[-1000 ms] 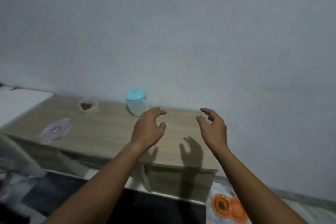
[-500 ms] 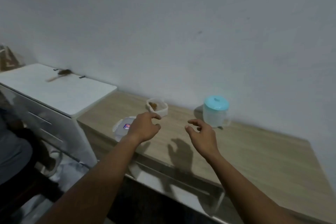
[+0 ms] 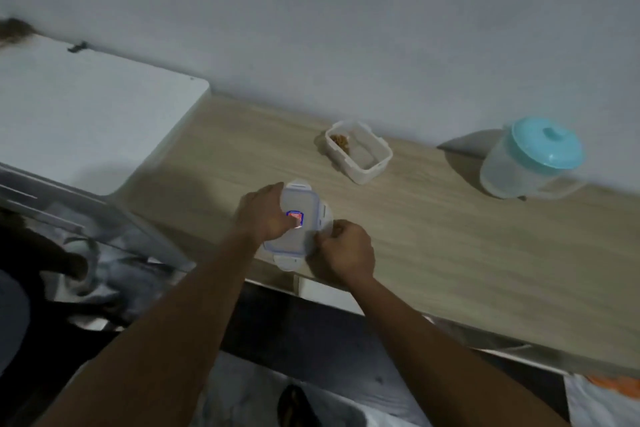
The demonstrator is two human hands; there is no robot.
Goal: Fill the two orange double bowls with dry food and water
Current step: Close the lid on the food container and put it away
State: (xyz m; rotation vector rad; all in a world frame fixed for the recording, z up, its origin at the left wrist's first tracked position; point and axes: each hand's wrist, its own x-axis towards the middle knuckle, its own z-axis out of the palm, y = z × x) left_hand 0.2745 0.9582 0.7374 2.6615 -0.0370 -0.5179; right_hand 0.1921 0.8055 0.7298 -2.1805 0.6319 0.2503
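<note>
Dry food [image 3: 340,141], a small brown heap, lies in the far corner of an open clear container [image 3: 372,170] near the wall on the wooden countertop [image 3: 485,253]. A white cabinet top [image 3: 86,121] adjoins the countertop's left end. A teal-capped clear jug [image 3: 530,159] stands at the right. At the front edge, the left hand [image 3: 266,215] grips a clip-lock lid [image 3: 301,236], thumb across its top; the right hand [image 3: 348,248] pinches its right edge with curled fingers.

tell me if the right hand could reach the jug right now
Probably yes: only bare counter lies between the right hand and the jug. It grips the lid though, so it must let go first.
</note>
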